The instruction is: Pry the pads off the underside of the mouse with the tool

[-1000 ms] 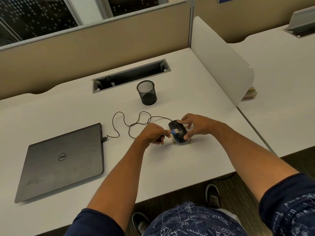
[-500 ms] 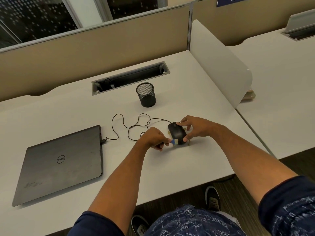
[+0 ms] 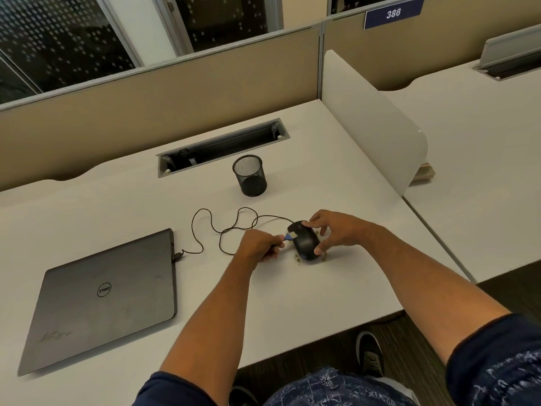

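White desk (image 3: 292, 303) fills the view, and the black mouse (image 3: 304, 240) is held on it just in front of the mesh cup (image 3: 250, 175), beside small scattered bits. It is pinched at both ends by the right hand (image 3: 333, 232). The left hand (image 3: 260, 244) is curled round a blue-tipped tool (image 3: 288, 237), its tip touching the mouse's left edge. A shallow angle and steady bracing seem advisable; the pads cannot be made out.

Single head-worn wide view, forward and down over the desk (image 3: 292, 303), fairly near.

Closed laptop (image 3: 102, 297) left, mesh cup (image 3: 250, 175) behind, on desk (image 3: 307, 288).
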`<state>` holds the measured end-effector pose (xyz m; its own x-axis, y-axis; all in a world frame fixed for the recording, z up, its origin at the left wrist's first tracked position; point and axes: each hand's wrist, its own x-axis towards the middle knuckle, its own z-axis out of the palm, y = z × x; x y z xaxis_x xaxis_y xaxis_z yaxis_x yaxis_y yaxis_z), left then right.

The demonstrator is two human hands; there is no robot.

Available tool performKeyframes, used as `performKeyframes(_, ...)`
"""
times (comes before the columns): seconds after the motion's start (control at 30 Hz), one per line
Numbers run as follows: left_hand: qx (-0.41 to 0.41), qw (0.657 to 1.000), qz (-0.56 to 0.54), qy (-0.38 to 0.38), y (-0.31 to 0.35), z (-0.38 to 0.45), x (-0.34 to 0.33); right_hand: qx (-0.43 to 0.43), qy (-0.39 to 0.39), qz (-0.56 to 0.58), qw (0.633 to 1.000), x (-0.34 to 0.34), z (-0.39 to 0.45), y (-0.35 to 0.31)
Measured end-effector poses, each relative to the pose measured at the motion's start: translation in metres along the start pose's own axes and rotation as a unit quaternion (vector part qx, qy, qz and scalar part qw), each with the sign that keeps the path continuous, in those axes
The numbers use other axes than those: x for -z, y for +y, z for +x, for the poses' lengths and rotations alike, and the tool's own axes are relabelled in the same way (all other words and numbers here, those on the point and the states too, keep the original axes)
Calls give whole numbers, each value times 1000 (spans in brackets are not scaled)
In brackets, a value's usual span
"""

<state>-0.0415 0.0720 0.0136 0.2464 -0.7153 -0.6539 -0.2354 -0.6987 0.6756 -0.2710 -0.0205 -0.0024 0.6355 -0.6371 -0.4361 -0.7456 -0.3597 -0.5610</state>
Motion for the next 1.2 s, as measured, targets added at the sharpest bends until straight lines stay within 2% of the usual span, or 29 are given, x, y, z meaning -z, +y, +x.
performKeyframes(0.1, 0, 999, -9, 54, 0, 6, 1, -2, 0, 2, 1000, 0, 0, 0)
performKeyframes(0.23, -16, 998, -24, 52, 11, 5, -4, -1, -1, -6, 1000, 1, -1, -1)
performKeyframes(0.4, -65, 986, 79, 133, 8, 11, -8, -2, -1, 3, 1000, 1, -1, 0)
performKeyframes(0.47, -73, 991, 37, 104, 11, 10, -10, -2, 2, 6, 1000, 1, -1, 0)
performKeyframes(0.57, -25, 998, 15, 49, 15, 7, -11, 1, 11, 13, 1000, 0, -2, -1)
performKeyframes(0.7, -25, 993, 61, 98, 10, 13, -8, 1, 15, 18, 1000, 0, -3, -1)
performKeyframes(0.8, -38, 997, 19, 61, 14, 11, -6, 5, 15, 21, 1000, 1, -3, 0)
performKeyframes(0.87, -27, 998, 34, 54, 14, 12, -5, 5, 13, 20, 1000, 1, -3, -1)
performKeyframes(0.97, -36, 987, 107, 110, 9, 18, -4, -2, 8, 19, 1000, 2, -2, -1)
performKeyframes(1.03, -56, 988, 86, 117, 9, 19, -5, -5, 7, 18, 1000, 2, -2, -1)
performKeyframes(1.1, -45, 994, 58, 82, 13, 17, -5, -6, 8, 18, 1000, 2, -1, -1)
performKeyframes(1.2, 8, 996, 78, 33, 17, 15, -5, -5, 5, 19, 1000, 4, -1, -3)
